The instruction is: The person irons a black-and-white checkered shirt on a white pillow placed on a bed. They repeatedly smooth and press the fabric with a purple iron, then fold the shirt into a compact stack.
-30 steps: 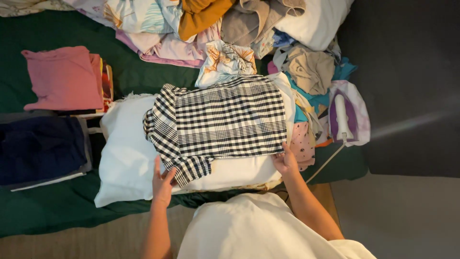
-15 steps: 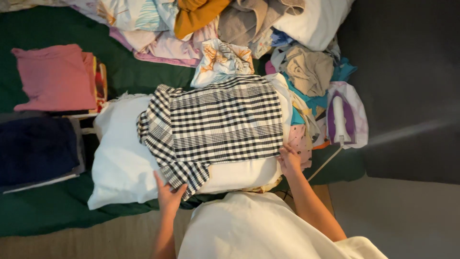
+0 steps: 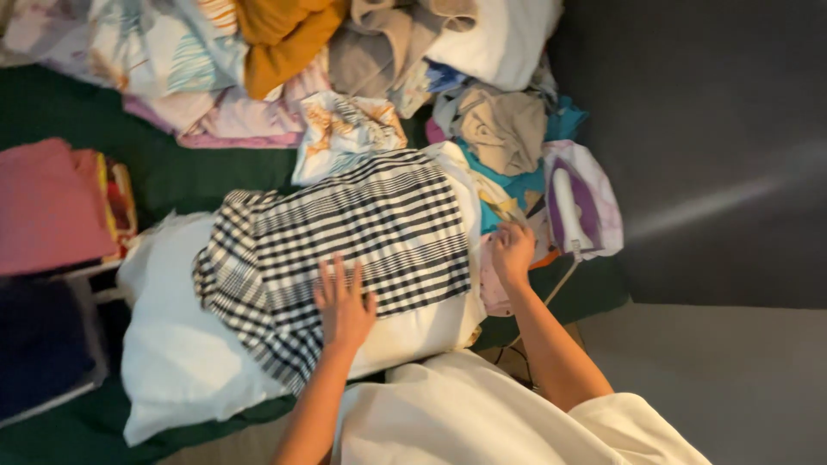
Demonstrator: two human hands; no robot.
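We press our left hand (image 3: 343,303) flat on the black-and-white checked garment (image 3: 345,241), fingers spread and released, gripping nothing. The garment lies across a white pillow (image 3: 172,362) on the green cover (image 3: 52,430). Our right hand (image 3: 512,251) sits at the garment's right edge, fingers curled over the pink cloth (image 3: 493,288) there; we cannot tell whether they pinch anything.

The purple-and-white iron (image 3: 573,207) stands just beside our right hand, its cord (image 3: 558,282) running under our forearm. We judge that a careless sweep of that arm could snag the cord and tip the iron onto the fabrics. The pillow is soft, so the garment may slide or rumple under a one-sided push.

Room is tight: the laundry heap (image 3: 345,69) crowds the far edge, folded pink cloths (image 3: 47,207) and a dark blue stack (image 3: 39,344) lie left. Open floor (image 3: 732,379) lies right.
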